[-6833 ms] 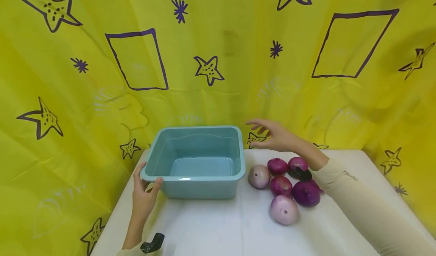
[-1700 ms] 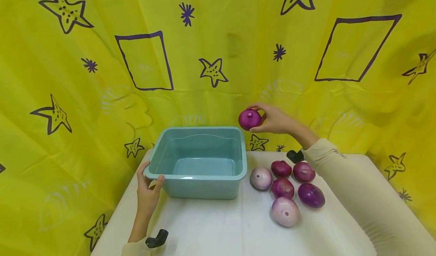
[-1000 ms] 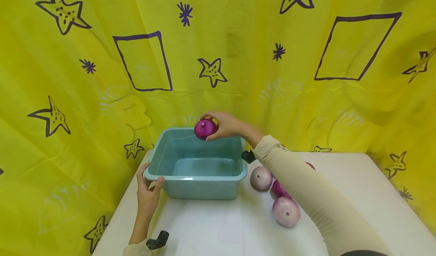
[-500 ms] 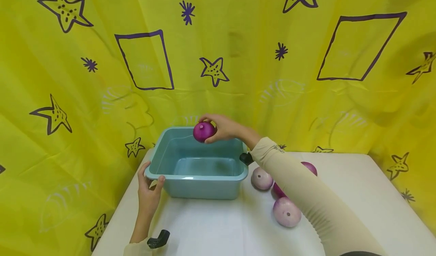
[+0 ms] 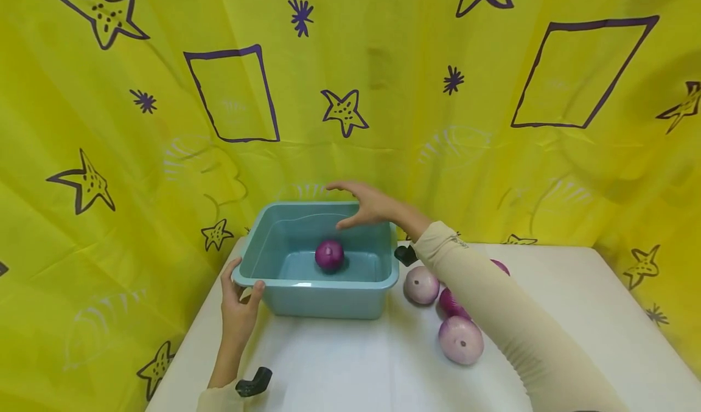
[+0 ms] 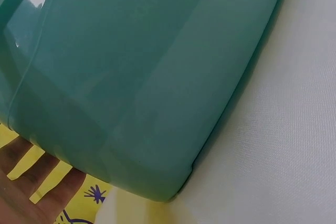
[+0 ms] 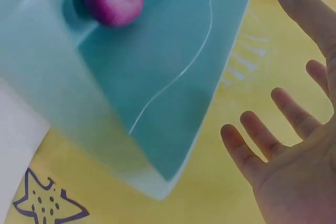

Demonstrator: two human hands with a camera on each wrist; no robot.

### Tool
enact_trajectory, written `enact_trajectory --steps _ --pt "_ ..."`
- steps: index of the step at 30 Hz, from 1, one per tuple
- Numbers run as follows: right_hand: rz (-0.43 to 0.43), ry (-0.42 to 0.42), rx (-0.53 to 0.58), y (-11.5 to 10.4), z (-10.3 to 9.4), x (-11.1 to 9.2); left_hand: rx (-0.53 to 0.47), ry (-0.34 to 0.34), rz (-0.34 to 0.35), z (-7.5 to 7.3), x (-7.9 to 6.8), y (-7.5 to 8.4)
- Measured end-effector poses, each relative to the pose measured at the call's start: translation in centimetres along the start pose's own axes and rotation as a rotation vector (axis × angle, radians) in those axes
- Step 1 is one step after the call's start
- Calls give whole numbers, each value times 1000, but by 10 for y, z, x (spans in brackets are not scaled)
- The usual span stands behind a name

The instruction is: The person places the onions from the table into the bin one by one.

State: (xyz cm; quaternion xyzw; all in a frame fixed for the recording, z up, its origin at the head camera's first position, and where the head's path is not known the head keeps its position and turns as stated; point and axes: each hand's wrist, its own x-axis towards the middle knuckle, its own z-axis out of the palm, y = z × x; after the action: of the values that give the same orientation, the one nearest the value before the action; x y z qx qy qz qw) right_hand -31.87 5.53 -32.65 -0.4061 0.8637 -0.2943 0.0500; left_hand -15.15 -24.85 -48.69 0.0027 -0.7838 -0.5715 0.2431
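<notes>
One onion (image 5: 330,255) in the tub (image 5: 323,303), left hand (image 5: 238,311) on a corner, right hand (image 5: 372,207) empty

The left hand grips the tub's near left corner, thumb at the front rim and fingers round the side; that hold would keep the tub from sliding on the table (image 5: 328,363). The onion is inside, right of the middle and low down; whether it is fully at rest cannot be told. The tub's high walls would stop it rolling off. Above the tub's back right part hangs the right hand, fingers and thumb well apart, clamped on nothing. Further right, loose onions (image 5: 461,340) lie grouped on the table, probably kept there for easy reach by that arm; the sleeve (image 5: 493,302) covers part of the group.

The left wrist view alone shows three fingers reaching the tub's outer wall from below, but not the thumb or the onion. The head view alone shows the loose onions. The right wrist view bares the right palm, its digits spread clear of everything, and shows a pale tip on the onion.
</notes>
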Motion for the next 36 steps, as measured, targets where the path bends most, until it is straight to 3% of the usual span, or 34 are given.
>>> enact_trajectory --steps 5,10,20,29,36 --pt "-17 36 17 8 -7 -13 -2 -2 -2 0 0 -1" --pt "-41 65 59 18 -18 -40 -5 -7 -22 1 -1 0" --pt "60 153 27 51 -37 -124 -18 -1 -12 0 1 -2" --pt "160 268 -16 75 -39 -205 -30 -2 -5 1 -1 -4" --pt "262 309 -18 88 -35 -258 -29 2 5 -1 1 -5"
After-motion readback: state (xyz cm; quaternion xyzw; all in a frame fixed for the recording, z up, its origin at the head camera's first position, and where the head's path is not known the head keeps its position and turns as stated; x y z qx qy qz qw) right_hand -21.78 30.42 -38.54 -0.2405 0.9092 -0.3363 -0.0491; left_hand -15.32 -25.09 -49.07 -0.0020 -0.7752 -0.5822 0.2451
